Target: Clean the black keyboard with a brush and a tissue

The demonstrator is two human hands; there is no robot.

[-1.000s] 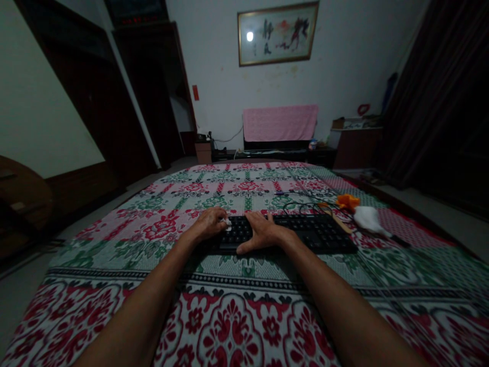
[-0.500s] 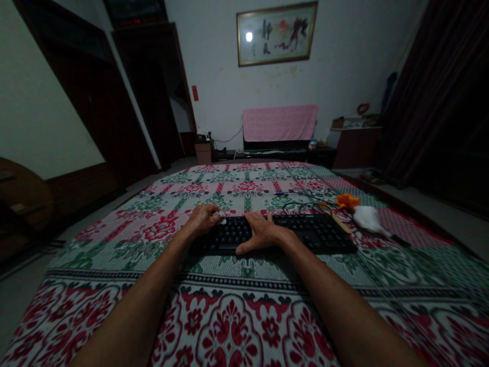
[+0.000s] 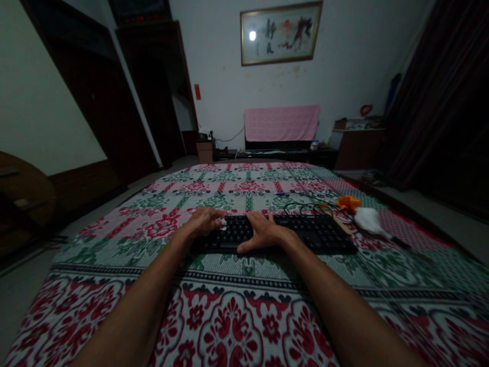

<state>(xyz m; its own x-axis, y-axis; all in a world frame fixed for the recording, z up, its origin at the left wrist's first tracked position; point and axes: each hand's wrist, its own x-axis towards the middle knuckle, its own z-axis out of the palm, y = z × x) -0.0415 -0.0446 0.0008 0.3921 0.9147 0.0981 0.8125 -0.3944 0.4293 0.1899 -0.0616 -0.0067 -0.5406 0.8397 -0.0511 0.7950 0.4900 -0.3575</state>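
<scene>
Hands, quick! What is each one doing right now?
Left hand: closed on a small white wad at the left end of the keyboard.
Right hand: open, flat on the keyboard, holding nothing.

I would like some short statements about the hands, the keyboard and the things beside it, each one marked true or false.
1. The right hand lies flat on the keyboard. True.
2. The left hand holds a large blue sponge. False: it pinches a small white wad at the keyboard's left end.
3. The keyboard lies on a patterned cloth in red, green and white. True.
4. An orange thing and a white fluffy thing lie left of the keyboard. False: they lie at its right end.
5. A dark cable lies coiled behind the keyboard. True.
</scene>
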